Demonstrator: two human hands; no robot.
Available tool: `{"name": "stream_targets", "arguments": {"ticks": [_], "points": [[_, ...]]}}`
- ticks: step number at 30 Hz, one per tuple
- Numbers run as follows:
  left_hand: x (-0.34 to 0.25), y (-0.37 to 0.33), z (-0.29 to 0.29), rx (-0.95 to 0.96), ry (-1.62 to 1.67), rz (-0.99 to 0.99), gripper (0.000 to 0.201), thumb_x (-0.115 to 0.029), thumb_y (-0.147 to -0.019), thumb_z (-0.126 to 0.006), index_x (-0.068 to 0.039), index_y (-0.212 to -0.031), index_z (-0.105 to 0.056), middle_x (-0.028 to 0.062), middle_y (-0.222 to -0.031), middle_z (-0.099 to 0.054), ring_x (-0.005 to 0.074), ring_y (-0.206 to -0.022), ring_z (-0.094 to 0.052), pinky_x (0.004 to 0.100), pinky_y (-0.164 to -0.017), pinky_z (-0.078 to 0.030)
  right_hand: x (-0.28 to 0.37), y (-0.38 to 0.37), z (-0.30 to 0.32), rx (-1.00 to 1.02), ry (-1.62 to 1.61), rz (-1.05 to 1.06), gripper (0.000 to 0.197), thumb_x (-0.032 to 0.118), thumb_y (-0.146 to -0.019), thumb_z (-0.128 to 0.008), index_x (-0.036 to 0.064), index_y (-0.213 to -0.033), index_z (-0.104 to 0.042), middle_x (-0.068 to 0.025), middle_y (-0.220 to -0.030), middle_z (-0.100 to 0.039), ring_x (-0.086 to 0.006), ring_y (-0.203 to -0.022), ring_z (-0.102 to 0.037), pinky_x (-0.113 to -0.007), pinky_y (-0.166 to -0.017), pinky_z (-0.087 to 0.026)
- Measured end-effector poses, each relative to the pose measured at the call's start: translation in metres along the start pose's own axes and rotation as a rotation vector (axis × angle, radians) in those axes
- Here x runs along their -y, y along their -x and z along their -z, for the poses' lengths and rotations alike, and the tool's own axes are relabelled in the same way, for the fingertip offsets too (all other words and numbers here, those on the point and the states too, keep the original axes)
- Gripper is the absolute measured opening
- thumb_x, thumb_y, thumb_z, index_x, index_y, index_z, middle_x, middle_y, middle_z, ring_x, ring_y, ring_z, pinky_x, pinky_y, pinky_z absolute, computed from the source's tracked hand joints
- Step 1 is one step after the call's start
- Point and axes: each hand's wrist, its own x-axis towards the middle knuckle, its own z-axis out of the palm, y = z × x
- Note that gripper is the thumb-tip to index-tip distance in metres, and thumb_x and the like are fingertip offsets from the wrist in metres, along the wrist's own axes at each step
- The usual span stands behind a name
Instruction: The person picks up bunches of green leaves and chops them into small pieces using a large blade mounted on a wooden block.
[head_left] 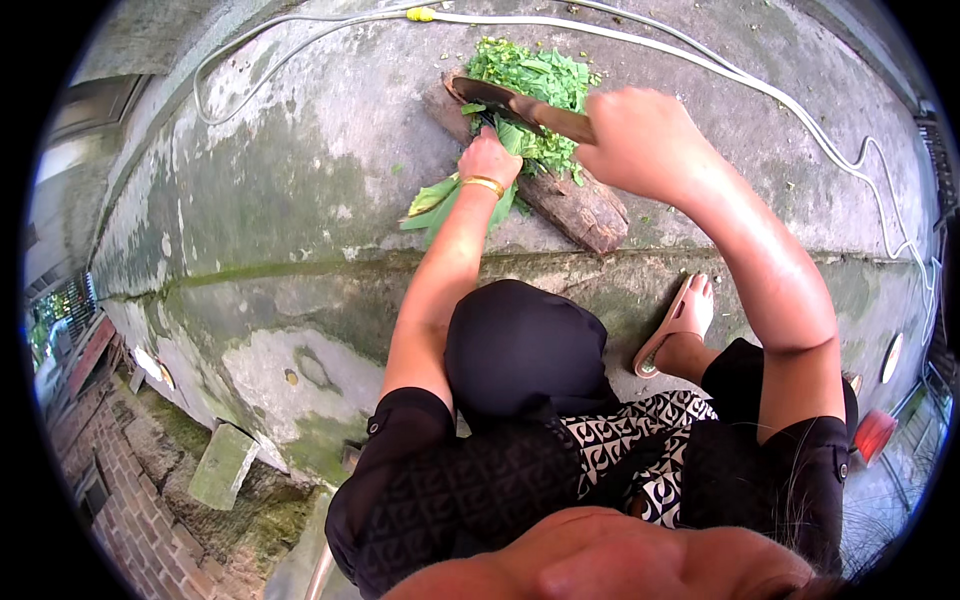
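Observation:
A wooden log (583, 212) lies slantwise on the concrete. My right hand (645, 145) is closed round the wooden handle of a cleaver (505, 102), whose dark blade reaches left above the log. Just below the blade, my left hand (489, 160) grips a bunch of green leaves (434, 205) against the log; the leaf ends stick out on both sides of my wrist. Chopped greens (535, 80) are heaped along the log's far side, partly behind the cleaver. Whether the blade touches the leaves I cannot tell.
A pale hose (600, 34) with a yellow joint (420, 14) curves along the far side and down the right. The concrete ledge (300, 262) ends in a mossy edge before my knees. My sandalled foot (683, 320) stands below it. A broken block (222, 468) lies lower left.

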Motion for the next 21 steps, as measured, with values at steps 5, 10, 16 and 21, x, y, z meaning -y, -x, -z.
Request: {"name": "stream_targets", "arguments": {"ticks": [5, 10, 16, 21], "points": [[-0.003, -0.008, 0.009, -0.028, 0.022, 0.055, 0.052, -0.026, -0.075, -0.071, 0.001, -0.115, -0.054, 0.0273, -0.106, -0.069, 0.0440, -0.101, -0.067, 0.0501, -0.091, -0.054, 0.001, 0.025, -0.053, -0.170, -0.042, 0.015, 0.029, 0.016, -0.078, -0.063, -0.0004, -0.100, -0.054, -0.0229, -0.072, -0.067, -0.0417, -0.070, -0.068, -0.053, -0.065, -0.055], [-0.004, -0.001, -0.003, -0.017, 0.187, 0.137, 0.053, -0.023, -0.072, -0.075, 0.001, -0.113, -0.054, 0.0269, -0.106, -0.069, 0.0437, -0.102, -0.066, 0.0483, -0.093, -0.053, -0.051, 0.033, -0.218, 0.158, -0.264, -0.257, 0.034, 0.009, -0.080, -0.062, -0.0022, -0.111, -0.053, -0.0272, -0.098, -0.070, -0.0424, -0.094, -0.069, -0.050, -0.085, -0.056], [-0.006, 0.011, -0.009, -0.006, 0.168, 0.046, 0.057, -0.026, -0.070, -0.077, 0.004, -0.113, -0.054, 0.0293, -0.109, -0.067, 0.0449, -0.101, -0.066, 0.0477, -0.093, -0.053, -0.037, 0.018, -0.068, 0.144, -0.206, -0.152, 0.030, 0.015, -0.081, -0.059, -0.0012, -0.106, -0.065, -0.0268, -0.096, -0.070, -0.0401, -0.092, -0.070, -0.048, -0.083, -0.056], [-0.009, -0.016, 0.000, -0.009, 0.080, 0.038, 0.065, -0.028, -0.071, -0.078, 0.005, -0.118, -0.049, 0.0284, -0.122, -0.057, 0.0447, -0.112, -0.061, 0.0480, -0.096, -0.052, -0.004, -0.001, -0.013, -0.089, -0.023, -0.016, 0.038, 0.022, -0.078, -0.067, -0.0028, -0.106, -0.059, -0.0219, -0.081, -0.069, -0.0418, -0.078, -0.069, -0.050, -0.073, -0.056]]}}
